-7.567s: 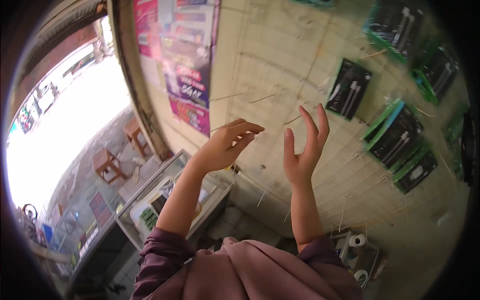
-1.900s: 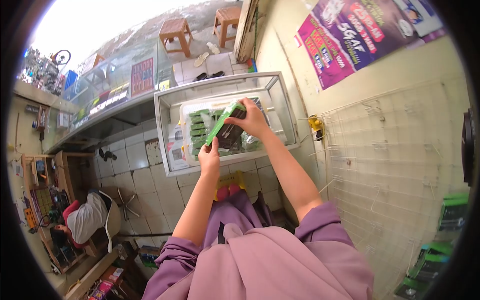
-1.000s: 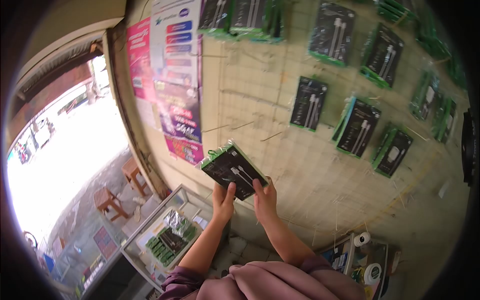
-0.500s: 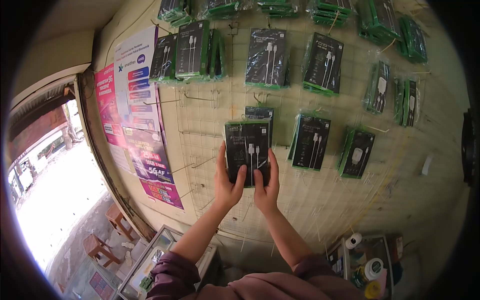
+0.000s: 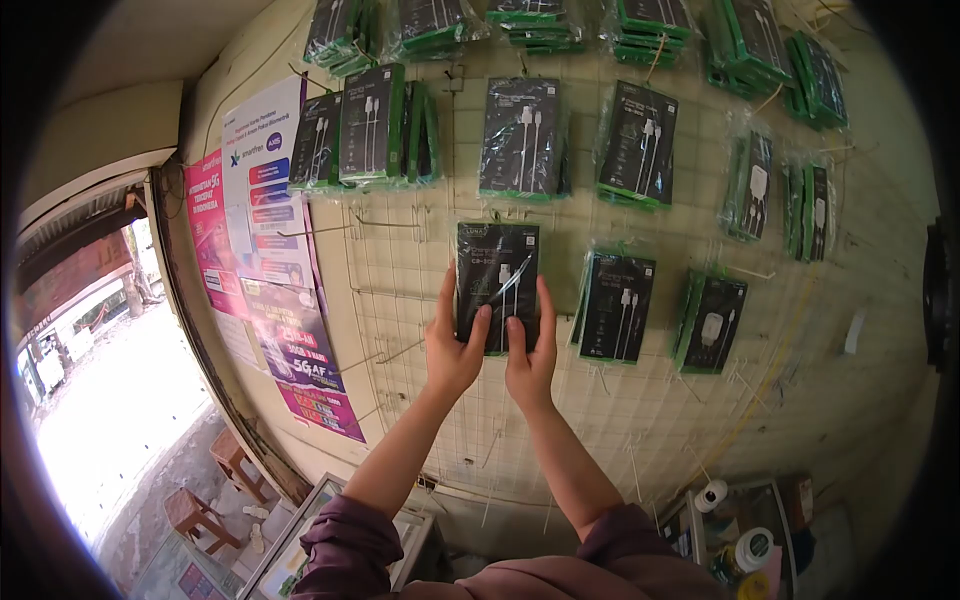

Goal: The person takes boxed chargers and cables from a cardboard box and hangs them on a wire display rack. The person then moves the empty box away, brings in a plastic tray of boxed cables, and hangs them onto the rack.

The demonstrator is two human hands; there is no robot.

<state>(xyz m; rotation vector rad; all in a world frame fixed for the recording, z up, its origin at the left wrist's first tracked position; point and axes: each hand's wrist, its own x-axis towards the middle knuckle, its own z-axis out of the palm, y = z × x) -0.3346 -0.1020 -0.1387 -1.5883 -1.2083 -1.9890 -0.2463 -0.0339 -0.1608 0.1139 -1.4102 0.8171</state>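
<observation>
Between my two hands is a black charging cable box (image 5: pixel 497 262) in clear plastic wrap, its front facing me, with a white cable pictured on it. My left hand (image 5: pixel 456 345) grips the box's left side, thumb on the front. On the opposite side my right hand (image 5: pixel 531 350) holds it the same way. The box is upright against the wire grid, and its top is near a hook; I cannot tell whether it hangs on that hook. Right of it hangs another cable box (image 5: pixel 617 305), and above it a similar cable box (image 5: pixel 520 138).
Several wrapped boxes hang in rows above, including a charger box (image 5: pixel 712 325) at right. Bare hooks (image 5: pixel 385 355) stick out of the wire grid at left. Posters (image 5: pixel 265 190) cover the wall beside the doorway. Below stand a glass display case (image 5: pixel 310 525) and a shelf (image 5: pixel 690 520) with bottles.
My hands have raised the box slightly and pushed it toward the grid. It now covers the box that showed behind it. The view has tilted a little upward.
</observation>
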